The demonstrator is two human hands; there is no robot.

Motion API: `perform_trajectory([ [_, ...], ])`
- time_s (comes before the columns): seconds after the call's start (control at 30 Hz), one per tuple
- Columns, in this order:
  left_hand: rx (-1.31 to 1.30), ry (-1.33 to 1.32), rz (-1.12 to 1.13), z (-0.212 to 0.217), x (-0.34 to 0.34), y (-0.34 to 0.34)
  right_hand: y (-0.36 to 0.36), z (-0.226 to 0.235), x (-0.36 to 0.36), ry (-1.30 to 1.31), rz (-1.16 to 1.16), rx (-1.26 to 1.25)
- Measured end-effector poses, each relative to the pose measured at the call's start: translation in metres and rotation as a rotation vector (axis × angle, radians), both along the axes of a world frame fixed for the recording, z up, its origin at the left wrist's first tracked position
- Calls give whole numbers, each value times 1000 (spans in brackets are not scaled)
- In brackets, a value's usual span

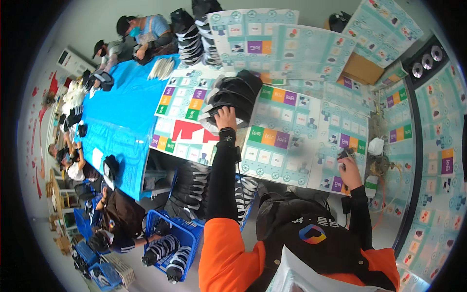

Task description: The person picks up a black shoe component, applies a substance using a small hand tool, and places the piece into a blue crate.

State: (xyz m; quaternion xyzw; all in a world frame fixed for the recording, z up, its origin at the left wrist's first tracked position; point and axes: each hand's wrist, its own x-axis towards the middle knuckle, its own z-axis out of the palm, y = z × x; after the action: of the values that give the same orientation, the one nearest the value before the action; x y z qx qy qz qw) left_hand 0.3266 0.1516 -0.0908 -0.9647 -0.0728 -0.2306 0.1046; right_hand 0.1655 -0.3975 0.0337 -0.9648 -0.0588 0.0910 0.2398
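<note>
I see my left hand grasping the stack of black caps on the printed cardboard sheets. To the stack's right, my right hand pinches a small dark tool.

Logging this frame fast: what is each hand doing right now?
Left hand: resting on the pile of black-and-white shoe uppers; grip cannot be told.
Right hand: closed on a small dark tool.
</note>
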Motion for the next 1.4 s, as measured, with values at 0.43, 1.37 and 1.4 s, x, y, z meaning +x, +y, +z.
perform_trajectory([
  [0.43, -907, 75, -255, 130, -133, -10, 59, 11, 24, 203, 130, 521],
  [1.37, -1744, -322, -93, 67, -235, -199, 146, 21, 43, -75, 372, 824],
  [1.4, -1811, -303, -131, 73, -232, -202, 144, 22, 42, -83, 361, 825],
])
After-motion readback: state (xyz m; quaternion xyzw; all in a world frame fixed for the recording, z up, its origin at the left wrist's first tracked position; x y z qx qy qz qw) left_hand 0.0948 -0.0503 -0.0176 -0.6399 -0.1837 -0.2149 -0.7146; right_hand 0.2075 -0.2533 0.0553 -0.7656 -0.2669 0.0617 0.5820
